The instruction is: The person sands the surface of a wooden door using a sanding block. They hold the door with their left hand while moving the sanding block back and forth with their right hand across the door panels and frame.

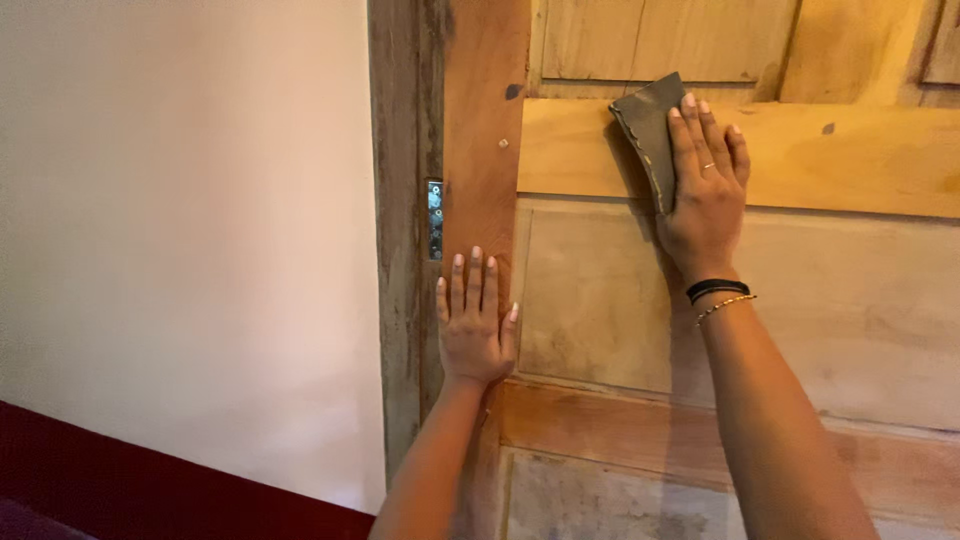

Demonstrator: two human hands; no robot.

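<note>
Head view: the right hand [705, 185] presses a grey sanding sheet [648, 130] flat on the wooden door [600, 300]; the left hand [475, 320], open and empty, braces its stile. Sheet is pinned only by the fingers, so it may slip, and the fingertips could rub the rough wood.

Dim, warm indoor light, soft shadows beside the arms, slightly soft focus.

The sandpaper sheet [648, 130] is dark grey against the orange-brown wooden door [800, 300]; left of the door, the wall [180, 230] is pale pink.
</note>
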